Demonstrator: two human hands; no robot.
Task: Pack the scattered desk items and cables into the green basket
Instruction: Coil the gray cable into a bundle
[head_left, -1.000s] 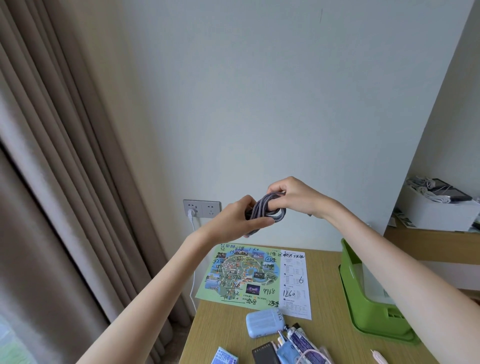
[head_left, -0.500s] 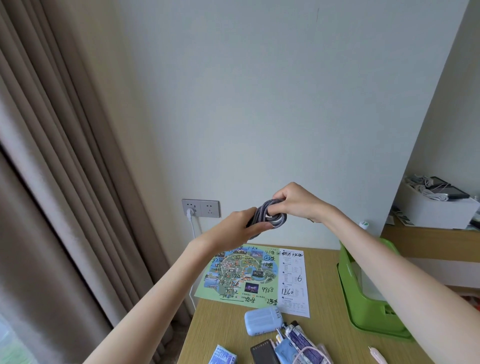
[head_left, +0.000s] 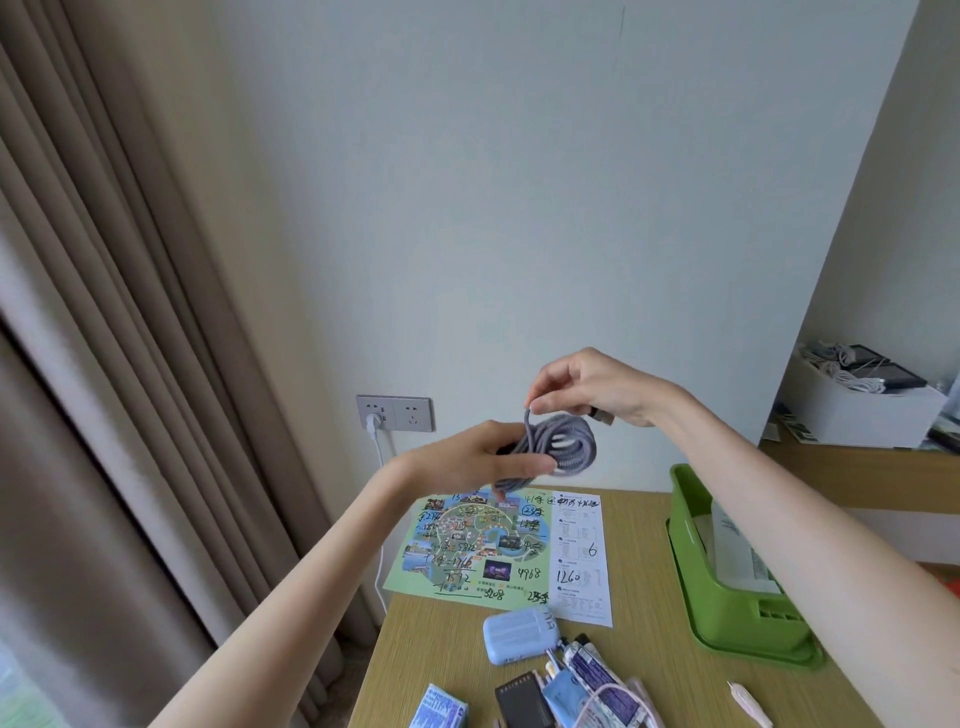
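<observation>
The left hand (head_left: 467, 460) held the coiled grey cable (head_left: 569, 441) in the air above the worktop (head_left: 649, 649), fingers curled round the loops. The right hand (head_left: 592, 384) pinched the cable's loose end just over the coil. The green basket (head_left: 688, 540) stood at the right, apart from the cable.

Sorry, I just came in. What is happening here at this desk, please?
A person holds a coiled grey cable above the desk. The left hand grips the coiled loops, and the right hand pinches a loose end just above the coil. The green basket stands on the desk to the right, with papers inside; the cable is not in it yet. A map and a pale blue case lie on the desk.
</observation>
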